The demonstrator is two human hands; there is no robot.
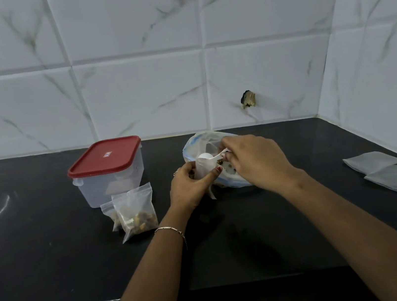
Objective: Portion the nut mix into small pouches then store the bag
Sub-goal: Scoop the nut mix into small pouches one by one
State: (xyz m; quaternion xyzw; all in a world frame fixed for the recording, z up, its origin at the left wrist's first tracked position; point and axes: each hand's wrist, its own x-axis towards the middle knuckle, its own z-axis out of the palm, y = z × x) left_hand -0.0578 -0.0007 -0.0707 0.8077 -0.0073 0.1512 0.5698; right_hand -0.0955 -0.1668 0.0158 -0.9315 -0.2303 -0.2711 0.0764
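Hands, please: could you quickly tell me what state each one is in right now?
Left hand: closed, fingers holding a pouch.
Right hand: closed, fingers pinching a spoon at the pouch's mouth.

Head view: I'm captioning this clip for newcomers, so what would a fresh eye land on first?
The two hands meeting at centre draw the eye: the left hand holds a small pouch while the right hand holds a white spoon at its mouth, just in front of the big bag of nut mix. Next comes the red-lidded container at back left, with two filled pouches in front of it.
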